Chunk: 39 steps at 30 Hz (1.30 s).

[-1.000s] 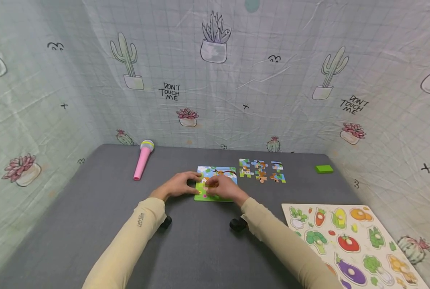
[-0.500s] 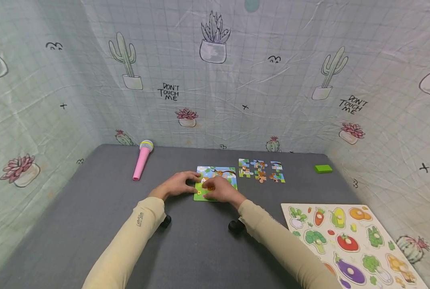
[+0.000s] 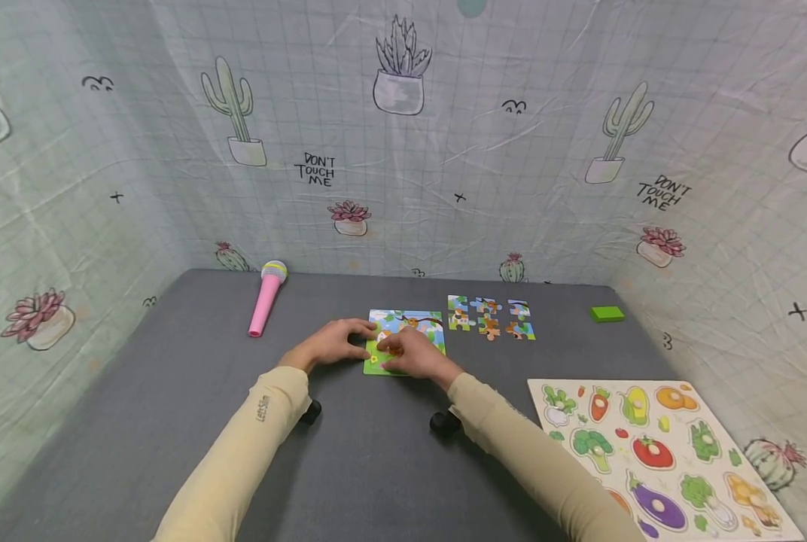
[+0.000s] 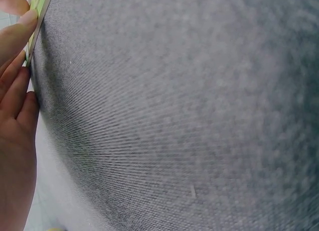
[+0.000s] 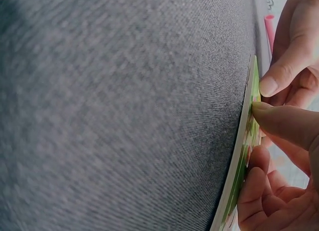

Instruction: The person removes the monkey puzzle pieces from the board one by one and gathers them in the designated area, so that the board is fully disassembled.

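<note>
Bending over the puzzle board [image 3: 391,321], the right hand [image 3: 413,354] has its thumb set apart from its curled fingers at the board's near edge; whether a piece sits between them I cannot tell. The left hand [image 3: 332,341] reaches in from the other side, thumb and fingers spread loosely against the board's left edge. The board lies flat beneath the right fingertips, its far edge showing beyond them. Loose puzzle pieces [image 3: 489,329] sit just beyond and right of the right hand, with a strip of grey tabletop [image 3: 376,452] between them and the board. A pink microphone [image 3: 264,302] lies beyond and left of the left hand; tabletop separates the two. Nearer and to the right of the right hand, beside its sleeve, is a vegetable board [image 3: 623,461].
</note>
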Tool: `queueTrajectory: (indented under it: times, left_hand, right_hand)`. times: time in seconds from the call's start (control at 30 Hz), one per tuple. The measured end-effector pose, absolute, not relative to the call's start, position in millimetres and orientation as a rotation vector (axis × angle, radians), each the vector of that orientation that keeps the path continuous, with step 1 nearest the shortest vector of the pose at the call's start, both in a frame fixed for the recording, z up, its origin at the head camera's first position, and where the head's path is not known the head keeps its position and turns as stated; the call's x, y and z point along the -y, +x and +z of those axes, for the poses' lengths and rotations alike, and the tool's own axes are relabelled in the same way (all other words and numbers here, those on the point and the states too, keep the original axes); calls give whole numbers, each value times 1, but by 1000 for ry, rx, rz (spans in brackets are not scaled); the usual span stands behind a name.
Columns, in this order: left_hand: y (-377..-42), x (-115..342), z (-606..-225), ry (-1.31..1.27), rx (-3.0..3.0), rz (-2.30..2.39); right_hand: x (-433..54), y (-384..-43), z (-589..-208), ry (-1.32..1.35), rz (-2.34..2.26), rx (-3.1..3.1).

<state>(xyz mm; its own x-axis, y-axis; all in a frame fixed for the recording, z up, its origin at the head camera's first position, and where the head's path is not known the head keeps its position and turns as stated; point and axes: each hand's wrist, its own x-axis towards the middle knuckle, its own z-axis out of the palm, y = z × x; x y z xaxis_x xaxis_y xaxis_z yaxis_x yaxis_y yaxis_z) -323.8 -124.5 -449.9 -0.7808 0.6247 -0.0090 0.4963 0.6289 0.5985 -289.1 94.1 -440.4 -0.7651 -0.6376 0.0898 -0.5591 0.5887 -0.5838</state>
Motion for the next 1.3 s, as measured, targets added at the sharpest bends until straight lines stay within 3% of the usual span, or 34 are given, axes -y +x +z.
queueTrajectory:
  times: [0.37,1.3]
  left_hand:
    - [-323,126,-449,949,-2647,879]
    - [-323,125,-450,908,-2636,864]
  right_hand:
    - [-90,-283,-434,-1018,-718,-2783]
    - [-94,-282,-441,-974,-768,-2731]
